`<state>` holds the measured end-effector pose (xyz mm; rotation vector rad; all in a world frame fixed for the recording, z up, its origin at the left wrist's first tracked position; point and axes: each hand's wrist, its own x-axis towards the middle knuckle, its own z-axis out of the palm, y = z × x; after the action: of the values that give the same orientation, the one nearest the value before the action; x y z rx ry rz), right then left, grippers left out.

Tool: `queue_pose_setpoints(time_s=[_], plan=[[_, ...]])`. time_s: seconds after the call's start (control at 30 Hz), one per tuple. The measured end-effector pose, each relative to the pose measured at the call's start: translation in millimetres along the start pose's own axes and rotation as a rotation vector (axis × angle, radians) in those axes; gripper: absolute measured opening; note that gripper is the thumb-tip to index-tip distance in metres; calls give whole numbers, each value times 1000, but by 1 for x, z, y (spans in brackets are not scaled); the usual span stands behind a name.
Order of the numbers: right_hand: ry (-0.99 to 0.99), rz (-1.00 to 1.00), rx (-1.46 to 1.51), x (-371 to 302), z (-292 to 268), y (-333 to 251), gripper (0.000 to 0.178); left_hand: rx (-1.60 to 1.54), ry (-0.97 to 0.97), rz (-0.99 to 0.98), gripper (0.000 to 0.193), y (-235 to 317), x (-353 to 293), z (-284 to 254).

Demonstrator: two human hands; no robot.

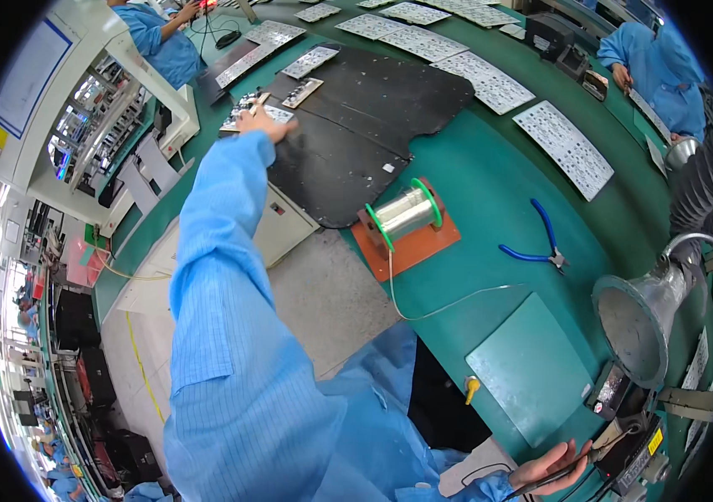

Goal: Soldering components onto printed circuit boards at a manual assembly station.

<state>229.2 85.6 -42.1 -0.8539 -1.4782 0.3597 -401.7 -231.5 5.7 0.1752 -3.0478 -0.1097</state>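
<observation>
At the far left, my left hand [266, 125] reaches over small circuit boards [278, 115] on a black mat [348, 109]. Its thumb stands apart from the fingers, whose tips are partly lost among the dark parts of a board. Low on the right, my right hand [551, 468] holds a thin soldering iron [597, 452], its end pointing toward a dark box-shaped unit [643, 456]. Between the hands, a solder wire spool [407, 213] with green rims sits on a brown stand [415, 249]. Its wire trails across the green bench.
Blue-handled cutters [545, 238] and a green sheet [532, 368] lie on the bench. A metal fume funnel [637, 326] on a ribbed hose stands at right. White circuit panels [566, 149] line the far side. Co-workers in blue [662, 71] work beyond; a white machine [80, 92] stands left.
</observation>
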Motion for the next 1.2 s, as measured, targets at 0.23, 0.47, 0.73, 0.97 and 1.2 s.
queue_pose_setpoints(time_s=[0.23,0.47,0.73,0.97,1.2], plan=[[-61,-167,-40,2,2,-5,39,-82,-112,-17,104,-42,2,2],[-171,105,-100,-9,-11,4,40,-199,-141,231,96,-65,14,12],[-161,110,8,-13,-21,13,46,-662,-133,604,85,-22,-66,-60],[-182,53,87,-13,-16,14,45,-634,-519,1751,88,159,-342,-82],[-244,85,78,-7,-22,14,49,-473,-533,1851,80,227,-444,-32]])
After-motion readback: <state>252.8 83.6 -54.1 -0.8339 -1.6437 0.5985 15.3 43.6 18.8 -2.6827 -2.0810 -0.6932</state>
